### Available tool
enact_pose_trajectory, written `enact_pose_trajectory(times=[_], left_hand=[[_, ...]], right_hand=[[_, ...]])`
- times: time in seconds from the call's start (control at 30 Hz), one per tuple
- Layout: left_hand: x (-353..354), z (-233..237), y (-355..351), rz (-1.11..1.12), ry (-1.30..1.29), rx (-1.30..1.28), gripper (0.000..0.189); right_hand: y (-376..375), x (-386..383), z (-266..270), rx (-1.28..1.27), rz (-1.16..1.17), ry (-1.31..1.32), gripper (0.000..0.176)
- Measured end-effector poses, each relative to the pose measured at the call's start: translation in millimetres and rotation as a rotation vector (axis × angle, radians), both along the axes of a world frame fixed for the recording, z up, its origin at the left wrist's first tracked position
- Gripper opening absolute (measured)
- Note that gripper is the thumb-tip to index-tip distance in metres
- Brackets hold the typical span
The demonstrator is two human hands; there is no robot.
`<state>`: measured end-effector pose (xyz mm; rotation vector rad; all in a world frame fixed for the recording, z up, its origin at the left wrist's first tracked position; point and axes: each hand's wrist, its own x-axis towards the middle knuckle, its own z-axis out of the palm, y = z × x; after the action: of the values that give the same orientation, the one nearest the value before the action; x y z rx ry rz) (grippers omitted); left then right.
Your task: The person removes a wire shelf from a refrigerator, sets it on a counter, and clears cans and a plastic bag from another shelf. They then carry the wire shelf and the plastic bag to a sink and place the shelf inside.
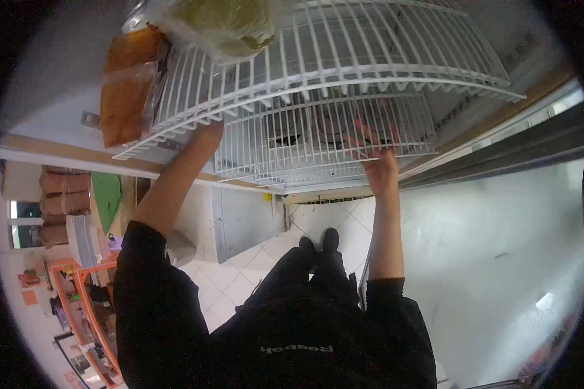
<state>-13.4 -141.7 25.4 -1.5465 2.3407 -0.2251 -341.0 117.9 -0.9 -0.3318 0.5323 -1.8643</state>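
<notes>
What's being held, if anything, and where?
Can't confirm a hold: right hand is at the front edge of the lower wire shelf, right of centre; left hand is partly hidden behind the upper shelf.

A white upper wire shelf (pixel 370 79) carries an orange-brown packet (pixel 131 87) at its left end, reaching the front left corner. A clear bag of yellow-green contents (pixel 230 29) lies beside it, behind the front edge. Below is a lower wire shelf (pixel 289 154).

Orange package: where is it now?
Head view, upper left: the orange package is at the left end of the upper wire shelf, left of the green bag.
</notes>
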Motion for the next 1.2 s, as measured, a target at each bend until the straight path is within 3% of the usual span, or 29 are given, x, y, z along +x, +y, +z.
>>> enact_pose_trajectory(times=[0.1, 0.17, 0.23, 0.3, 0.33, 0.37, 0.43, 0.47, 0.5, 0.57, 0.63, 0.77, 0.87, 1.0, 1.1, 1.13, 1.17, 1.2], left_hand=[[3.8, 1.0, 15.4, 0.066, 0.298, -0.048, 0.042], [14.1, -9.8, 17.4, -0.077, 0.192, -0.183, 0.041], [23.1, -14.3, 17.9, -0.429, -0.287, -0.424, 0.041], [15.3, -4.4, 29.9, -0.346, -0.166, -0.424, 0.039], [7.0, 3.3, 38.6, -0.310, -0.102, -0.422, 0.038], [12.3, -6.5, 35.6, -0.385, -0.135, -0.548, 0.031], [2.9, 6.4, 48.2, -0.257, -0.058, -0.437, 0.030], [-2.4, 11.7, 52.7, -0.193, -0.020, -0.380, 0.030], [-5.8, 11.1, 53.4, -0.128, -0.108, -0.412, 0.013], [6.9, 1.3, 50.2, -0.310, -0.074, -0.563, 0.013], [7.7, 5.3, 56.3, -0.413, -0.049, -0.571, 0.015], [13.8, -4.2, 57.9, -0.329, 0.019, -0.526, 0.030], [10.1, 10.9, 80.8, -0.368, -0.157, -0.488, 0.035], [2.3, 14.1, 95.3, -0.267, -0.204, -0.474, 0.039], [-12.6, 38.5, 106.1, -0.193, -0.210, -0.330, 0.043], [-10.5, 40.1, 105.9, -0.160, -0.195, -0.285, 0.044], [-1.7, 27.3, 102.7, -0.220, -0.364, -0.328, 0.045], [3.0, 26.9, 98.1, -0.202, -0.321, -0.325, 0.045]], right_hand=[[-2.6, -2.5, -20.4, 0.023, 0.012, -0.008, 0.077], [-0.9, -2.5, -9.9, 0.016, 0.035, 0.056, 0.074], [3.6, 2.0, 12.9, -0.009, 0.020, 0.086, 0.071], [-1.3, -10.6, -51.9, 0.048, 0.000, -0.041, 0.064], [0.0, -15.3, -51.5, 0.033, -0.024, -0.103, 0.063], [1.2, -19.8, -50.2, 0.016, -0.049, -0.163, 0.061], [7.7, -11.8, 15.3, -0.106, -0.108, -0.278, 0.062], [7.7, -12.5, 16.9, -0.111, -0.118, -0.202, 0.061], [6.4, -14.2, 15.5, -0.115, -0.127, -0.128, 0.060], [9.0, -12.8, 27.5, -0.094, -0.136, -0.008, 0.059], [9.2, -12.6, 41.1, -0.086, -0.142, 0.042, 0.060], [11.3, -7.4, 70.3, -0.135, -0.164, 0.160, 0.065], [13.3, 0.1, 89.1, -0.101, -0.198, 0.159, 0.065], [11.1, -3.6, 73.1, -0.008, -0.276, 0.219, 0.060], [17.7, 3.6, 104.3, -0.005, -0.318, 0.281, 0.066], [16.1, 4.3, 105.3, -0.042, -0.321, 0.302, 0.066], [14.8, 3.4, 106.1, -0.080, -0.325, 0.322, 0.066], [7.1, 8.4, 113.5, -0.115, -0.327, 0.340, 0.066]])
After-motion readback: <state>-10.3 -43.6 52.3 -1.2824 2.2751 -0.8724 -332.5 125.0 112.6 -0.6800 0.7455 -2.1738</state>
